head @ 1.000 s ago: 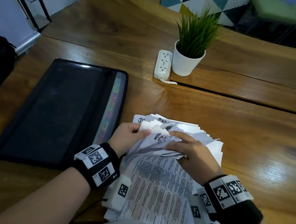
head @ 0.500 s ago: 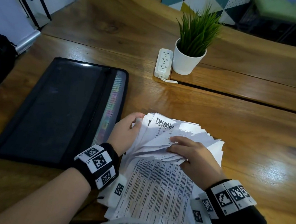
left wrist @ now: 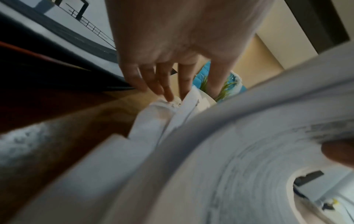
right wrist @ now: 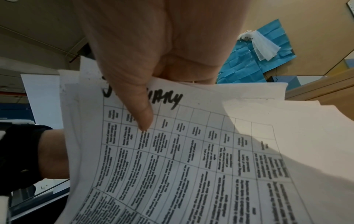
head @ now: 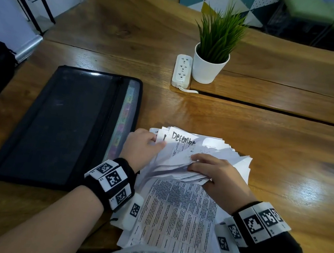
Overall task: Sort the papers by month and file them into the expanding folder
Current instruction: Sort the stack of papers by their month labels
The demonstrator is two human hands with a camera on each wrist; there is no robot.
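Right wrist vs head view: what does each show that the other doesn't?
Only the right wrist view: a table sheet with a handwritten heading ending "uary", the thumb covering its middle letters.

Only the head view: the sheet headed "Decembe", the left hand at the stack's left edge, the black expanding folder lying flat, the potted plant and the power strip.

Both: the right hand gripping the fanned papers.
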